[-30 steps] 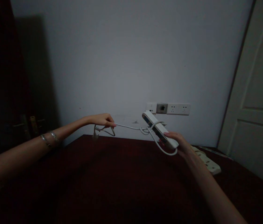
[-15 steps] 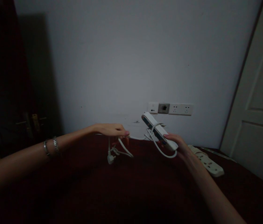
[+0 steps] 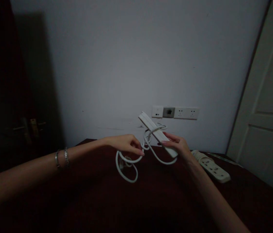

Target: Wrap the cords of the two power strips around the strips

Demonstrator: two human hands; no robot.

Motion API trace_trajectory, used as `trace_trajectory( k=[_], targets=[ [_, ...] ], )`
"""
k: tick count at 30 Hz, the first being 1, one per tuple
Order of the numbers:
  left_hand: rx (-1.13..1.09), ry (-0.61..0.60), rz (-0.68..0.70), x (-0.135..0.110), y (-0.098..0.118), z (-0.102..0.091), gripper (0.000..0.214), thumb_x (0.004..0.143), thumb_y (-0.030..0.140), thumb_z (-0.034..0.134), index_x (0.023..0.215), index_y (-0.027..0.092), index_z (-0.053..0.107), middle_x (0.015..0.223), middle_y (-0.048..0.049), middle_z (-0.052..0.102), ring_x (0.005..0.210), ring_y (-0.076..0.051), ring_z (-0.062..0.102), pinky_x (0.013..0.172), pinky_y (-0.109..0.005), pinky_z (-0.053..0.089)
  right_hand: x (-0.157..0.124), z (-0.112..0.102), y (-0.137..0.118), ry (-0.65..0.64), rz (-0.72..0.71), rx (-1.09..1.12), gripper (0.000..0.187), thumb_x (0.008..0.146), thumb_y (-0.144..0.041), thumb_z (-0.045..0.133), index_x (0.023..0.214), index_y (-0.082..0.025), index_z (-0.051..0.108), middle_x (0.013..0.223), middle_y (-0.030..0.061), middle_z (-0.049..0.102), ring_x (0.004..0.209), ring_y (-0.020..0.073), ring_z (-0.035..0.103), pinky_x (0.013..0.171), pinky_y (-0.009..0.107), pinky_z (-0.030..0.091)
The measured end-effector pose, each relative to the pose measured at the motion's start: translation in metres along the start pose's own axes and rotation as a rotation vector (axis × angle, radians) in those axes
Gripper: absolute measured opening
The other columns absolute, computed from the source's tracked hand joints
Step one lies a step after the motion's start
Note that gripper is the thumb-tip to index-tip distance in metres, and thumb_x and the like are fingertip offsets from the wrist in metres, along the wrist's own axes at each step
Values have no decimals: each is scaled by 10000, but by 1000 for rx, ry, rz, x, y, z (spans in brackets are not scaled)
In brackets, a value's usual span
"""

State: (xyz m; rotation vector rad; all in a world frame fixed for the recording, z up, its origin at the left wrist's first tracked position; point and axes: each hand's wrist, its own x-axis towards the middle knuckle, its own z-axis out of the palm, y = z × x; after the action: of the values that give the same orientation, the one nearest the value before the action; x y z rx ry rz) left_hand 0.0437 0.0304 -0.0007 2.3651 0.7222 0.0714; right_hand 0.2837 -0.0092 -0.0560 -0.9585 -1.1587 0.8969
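A white power strip (image 3: 156,132) is held at a slant above the dark red surface, its far end pointing up and left. My right hand (image 3: 175,144) grips its near end between thumb and fingers. The white cord (image 3: 136,174) wraps loosely around the strip's middle and forms a knotted loop beside it. My left hand (image 3: 126,144) pinches this cord to the left of the strip. Below that hand the cord hangs in loops, with the plug (image 3: 121,163) dim and partly hidden among them.
A second power strip (image 3: 214,170), its cord wound at one end, lies on the dark red surface (image 3: 136,207) at right. Wall sockets (image 3: 186,113) sit behind. A pale door (image 3: 269,106) stands at right, and a dark door with a handle (image 3: 26,127) at left.
My left hand has moved right, closer to the strip, and the cord hangs in wider loops. The strip has turned so its plain face shows, and shifted slightly left.
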Motion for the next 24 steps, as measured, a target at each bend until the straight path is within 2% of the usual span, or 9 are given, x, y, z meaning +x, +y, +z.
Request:
trace_trajectory(
  k=[3,6,9,12,15,18,22,24],
  targets=[
    [-33,49,30,7,-3,9,292,783,373,574,874,110,665,628,-15,583,505,-87,486,473,-208,368,-5,4,-3,8,-19,35,566,468,-269,797,1008,-131,703,829,85,727,697,216,663,609,280,505],
    [-15,138,98,13,-9,13,188,744,188,544,849,107,677,673,-19,613,557,-80,499,527,-198,385,-12,6,-9,-70,-33,89,507,520,-320,762,974,-102,700,695,80,706,535,166,614,495,244,457],
    [-16,172,168,13,-14,11,212,737,143,498,829,121,688,711,-25,643,608,-85,519,581,-202,403,-17,8,-15,-126,-55,111,472,552,-357,742,944,-99,695,646,75,687,493,149,588,468,229,434],
    [-87,131,174,7,-13,8,270,805,213,448,917,125,678,569,-1,585,509,-87,479,492,-199,361,-20,10,-19,-102,-71,94,484,555,-352,750,965,-101,688,659,73,689,511,145,591,477,222,434],
    [-162,42,175,3,-9,8,430,901,384,337,970,108,659,461,20,510,398,-72,366,416,-199,272,-19,14,-19,-18,-82,52,512,541,-354,760,981,-102,688,679,70,695,535,158,601,476,231,437],
    [-179,62,135,5,-7,12,610,910,531,246,958,83,656,424,20,489,363,-68,321,405,-207,253,-19,18,-19,59,-87,13,553,512,-346,778,1006,-115,690,761,76,714,631,195,637,541,266,480],
    [-123,183,47,10,-9,12,638,849,627,341,890,79,664,424,20,474,384,-85,393,411,-213,297,-20,25,-18,88,-91,35,599,459,-311,800,1016,-122,686,888,92,719,750,227,658,650,306,513],
    [-62,154,63,8,-11,9,590,828,619,411,822,92,676,451,16,474,417,-86,412,428,-212,310,-20,26,-16,93,-85,50,593,464,-310,800,1013,-119,681,874,92,719,739,227,658,638,307,514]
  ],
)
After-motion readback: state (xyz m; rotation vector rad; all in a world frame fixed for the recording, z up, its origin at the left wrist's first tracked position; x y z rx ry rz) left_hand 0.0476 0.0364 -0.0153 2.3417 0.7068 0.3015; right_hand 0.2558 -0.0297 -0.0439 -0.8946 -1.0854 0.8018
